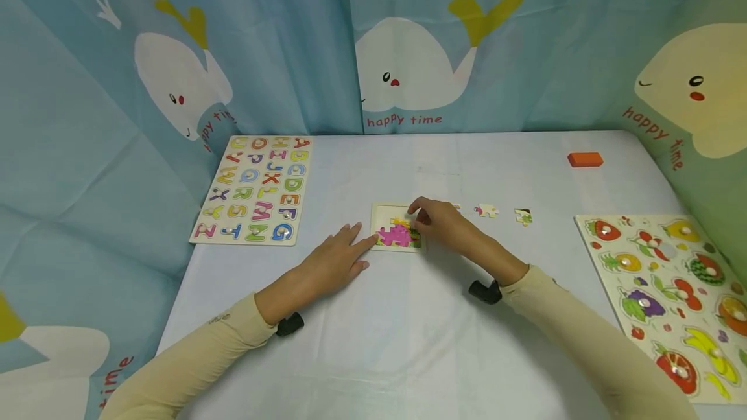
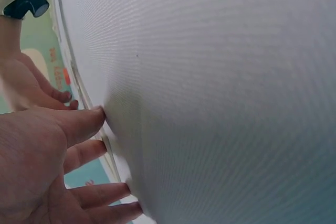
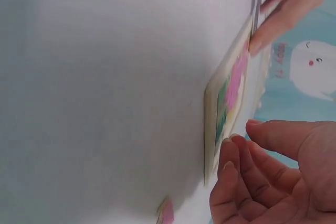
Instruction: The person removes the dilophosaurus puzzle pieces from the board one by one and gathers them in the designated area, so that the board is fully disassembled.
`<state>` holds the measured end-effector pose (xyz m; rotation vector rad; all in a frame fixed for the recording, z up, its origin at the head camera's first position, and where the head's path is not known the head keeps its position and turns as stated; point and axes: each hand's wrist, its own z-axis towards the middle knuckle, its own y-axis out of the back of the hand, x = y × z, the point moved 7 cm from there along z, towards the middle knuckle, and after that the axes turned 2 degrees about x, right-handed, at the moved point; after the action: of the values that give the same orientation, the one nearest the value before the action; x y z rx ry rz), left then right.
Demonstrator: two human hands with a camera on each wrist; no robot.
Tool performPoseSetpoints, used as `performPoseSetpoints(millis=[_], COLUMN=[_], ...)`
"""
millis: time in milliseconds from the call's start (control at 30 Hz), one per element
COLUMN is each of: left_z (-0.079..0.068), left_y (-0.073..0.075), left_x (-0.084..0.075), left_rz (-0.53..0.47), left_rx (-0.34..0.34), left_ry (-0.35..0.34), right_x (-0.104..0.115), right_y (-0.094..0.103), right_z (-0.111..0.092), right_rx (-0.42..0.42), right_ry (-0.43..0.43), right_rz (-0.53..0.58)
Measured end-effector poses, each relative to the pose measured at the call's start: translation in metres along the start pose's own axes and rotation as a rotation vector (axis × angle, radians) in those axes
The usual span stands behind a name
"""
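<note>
A small jigsaw puzzle tray lies on the table, partly filled with a pink figure and green patches. My left hand lies low to its left, fingers spread, the index fingertip touching the tray's left edge. Over the tray's right side is my right hand, its fingers bent and the thumb apart from them in the right wrist view. Nothing shows between those fingers, which are close to the tray's surface. To the right lie loose jigsaw pieces, one white and pink, another green and white; the right hand partly hides one more.
An alphabet board lies at the table's left. A fruit board lies at the right edge, and an orange block sits at the back right. A whale-print curtain hangs behind the table.
</note>
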<state>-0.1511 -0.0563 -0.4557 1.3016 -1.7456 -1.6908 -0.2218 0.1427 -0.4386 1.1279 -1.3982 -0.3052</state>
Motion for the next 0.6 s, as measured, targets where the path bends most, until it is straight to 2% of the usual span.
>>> performPoseSetpoints(millis=[233,600], left_z=[-0.001,-0.002], left_y=[0.002,0.002], left_x=[-0.001,-0.001], left_rz=[-0.011,-0.011], left_rx=[-0.011,-0.011], left_ry=[-0.007,-0.004], right_x=[0.011,0.013], right_y=[-0.01,-0.017], right_z=[0.008,0.015], right_rx=[0.027,0.033], right_ry=[-0.001,0.012], right_rz=[0.014,-0.036])
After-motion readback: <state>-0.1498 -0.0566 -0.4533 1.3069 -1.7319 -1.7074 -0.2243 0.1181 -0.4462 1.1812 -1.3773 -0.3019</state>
